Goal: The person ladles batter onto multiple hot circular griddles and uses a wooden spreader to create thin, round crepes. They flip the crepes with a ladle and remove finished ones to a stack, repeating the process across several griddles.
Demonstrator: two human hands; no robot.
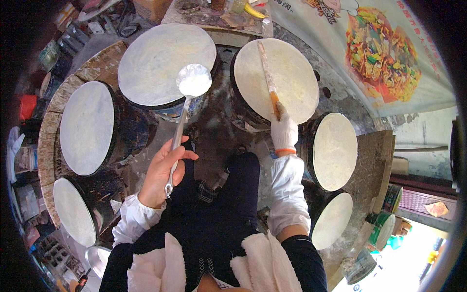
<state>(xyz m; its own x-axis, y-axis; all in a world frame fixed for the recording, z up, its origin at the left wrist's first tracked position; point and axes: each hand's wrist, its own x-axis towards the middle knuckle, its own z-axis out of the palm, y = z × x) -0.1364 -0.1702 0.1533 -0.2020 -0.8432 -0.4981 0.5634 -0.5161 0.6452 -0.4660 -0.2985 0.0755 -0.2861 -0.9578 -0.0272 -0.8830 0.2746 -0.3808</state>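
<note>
Both hands full rn: bare left hand (165,170) curled round a ladle (185,106) pointing out ahead; gloved right hand (283,130) gripping a stick (266,73) that runs forward over a pale disc (294,78).

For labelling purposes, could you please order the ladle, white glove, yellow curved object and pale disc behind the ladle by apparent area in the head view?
Largest to smallest:
1. Pale disc
2. Ladle
3. White glove
4. Yellow curved object; farther away, so true size unsure
</note>
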